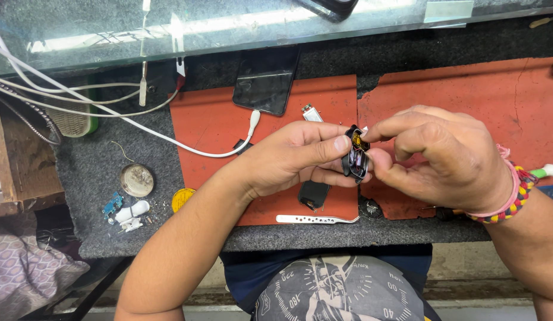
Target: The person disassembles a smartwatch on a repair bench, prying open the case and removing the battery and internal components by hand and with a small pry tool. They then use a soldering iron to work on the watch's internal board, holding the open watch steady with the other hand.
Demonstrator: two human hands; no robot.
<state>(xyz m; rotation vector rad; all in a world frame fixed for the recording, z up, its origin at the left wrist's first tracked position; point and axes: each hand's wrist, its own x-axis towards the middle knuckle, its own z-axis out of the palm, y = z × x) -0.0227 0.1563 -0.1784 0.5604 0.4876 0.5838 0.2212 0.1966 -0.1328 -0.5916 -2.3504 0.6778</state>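
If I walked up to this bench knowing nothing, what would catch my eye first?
Probably the two hands at the centre: the left hand and right hand pinch a small opened black gadget between them, its tiny innards showing. Behind them, a dark phone lies on the orange mat, plugged into a white cable. White tweezers rest at the mat's near edge.

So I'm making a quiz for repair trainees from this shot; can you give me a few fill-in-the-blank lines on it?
1. Both hands, left hand and right hand, hold a small black gadget above the ____-coloured mat.
2. The white cable plugs into the dark ____.
3. The beaded bracelet sits on the ____ wrist.
4. The white tweezers lie on the mat's ____ edge.

Answers: red; phone; right; near
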